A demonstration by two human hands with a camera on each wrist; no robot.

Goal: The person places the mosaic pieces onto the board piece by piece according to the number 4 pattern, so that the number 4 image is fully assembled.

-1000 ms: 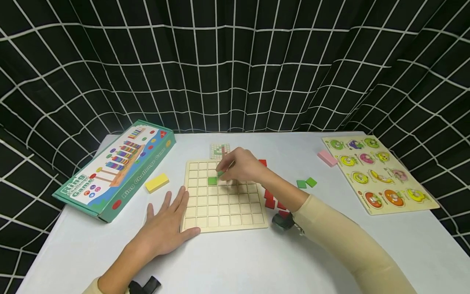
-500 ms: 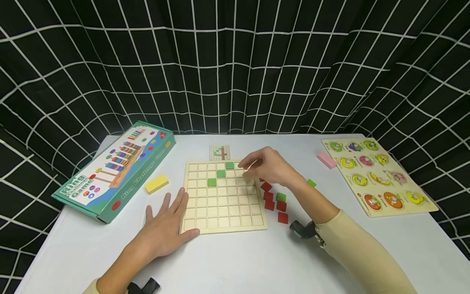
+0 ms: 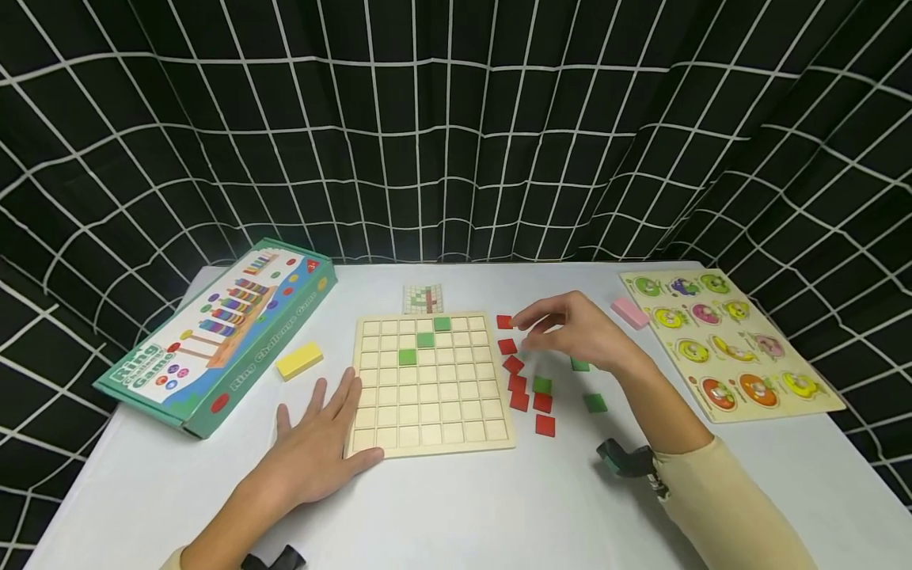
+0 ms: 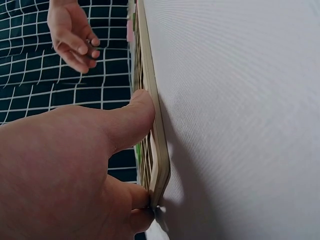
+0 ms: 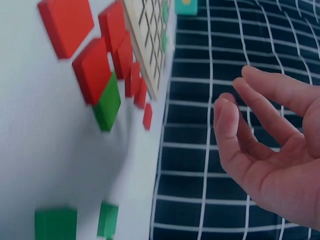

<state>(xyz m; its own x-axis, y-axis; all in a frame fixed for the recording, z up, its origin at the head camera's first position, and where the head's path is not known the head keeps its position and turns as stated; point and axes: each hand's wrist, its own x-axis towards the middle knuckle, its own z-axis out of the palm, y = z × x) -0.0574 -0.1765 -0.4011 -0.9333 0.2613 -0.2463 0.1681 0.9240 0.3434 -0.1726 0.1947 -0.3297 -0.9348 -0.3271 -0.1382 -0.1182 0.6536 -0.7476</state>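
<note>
A wooden grid board (image 3: 427, 412) lies in the middle of the white table. Three green tiles (image 3: 425, 340) sit on it in a diagonal. Several red tiles (image 3: 518, 384) and loose green tiles (image 3: 595, 403) lie just right of the board. My right hand (image 3: 533, 332) hovers over these tiles with its fingers loosely bent and holds nothing; the right wrist view shows its empty fingers (image 5: 260, 125) above a green tile (image 5: 107, 105). My left hand (image 3: 321, 443) lies flat on the table, its thumb (image 4: 142, 107) against the board's edge (image 4: 157, 150).
A teal Ring Challenge Game box (image 3: 221, 336) and a yellow block (image 3: 299, 360) lie to the left. A small pattern card (image 3: 423, 299) sits behind the board. A pink block (image 3: 630, 313) and a peg puzzle board (image 3: 734, 340) are at the right. A black grid curtain hangs behind.
My right hand left green tiles on the board and drew back to the right, off the board, to above the loose tiles. The left hand has stayed put.
</note>
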